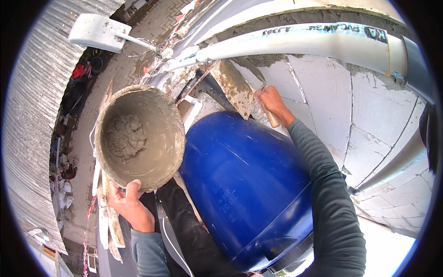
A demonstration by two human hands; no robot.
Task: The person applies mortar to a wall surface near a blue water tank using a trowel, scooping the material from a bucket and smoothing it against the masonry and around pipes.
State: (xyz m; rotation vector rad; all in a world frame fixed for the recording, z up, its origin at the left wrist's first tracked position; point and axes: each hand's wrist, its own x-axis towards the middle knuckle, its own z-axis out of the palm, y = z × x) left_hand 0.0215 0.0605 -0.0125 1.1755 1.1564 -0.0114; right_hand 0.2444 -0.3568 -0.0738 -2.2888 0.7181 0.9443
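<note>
My left hand grips the near rim of a mortar-caked bucket, which holds a lump of wet grey mortar at its bottom. My right hand is closed around the wooden handle of a trowel. The trowel blade is smeared with mortar and points up and left, toward the joint beneath a long white pipe. Between my arms lies a large blue plastic drum.
A wall of white blocks with mortar joints fills the right side. A second pale pipe slants across it. Corrugated metal sheeting runs down the left. Far below lie a paved lane, parked things and a white satellite-dish-like panel.
</note>
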